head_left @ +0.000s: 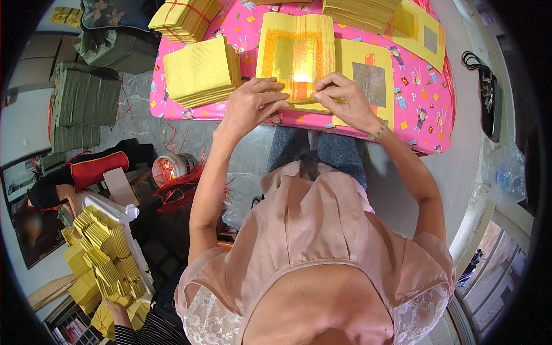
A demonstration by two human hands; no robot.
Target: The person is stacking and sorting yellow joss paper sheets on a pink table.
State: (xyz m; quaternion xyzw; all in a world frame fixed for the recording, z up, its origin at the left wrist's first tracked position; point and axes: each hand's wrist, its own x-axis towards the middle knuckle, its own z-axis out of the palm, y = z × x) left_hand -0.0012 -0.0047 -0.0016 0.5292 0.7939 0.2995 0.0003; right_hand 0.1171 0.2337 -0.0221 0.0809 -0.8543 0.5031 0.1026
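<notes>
A stack of yellow joss paper (296,54) lies in front of me near the table's front edge. Its top sheet carries a shiny gold-foil middle framed in orange. At its near left corner, the bent fingers of my left hand (253,106) are closed on the paper's edge. My right hand (348,103), with a beaded bracelet at the wrist, pinches the near right corner between thumb and forefinger. Left of it sits a thick pile of plain yellow paper (196,69). Partly under my right hand, a yellow sheet with a silver square (368,80) lies flat.
The table wears a pink patterned cover (422,115). Further back are a tied yellow bundle (184,20) and another paper stack (362,14). On the floor to the left stands a bucket of red strips (172,168). Other people work beside yellow paper piles (106,247) at lower left.
</notes>
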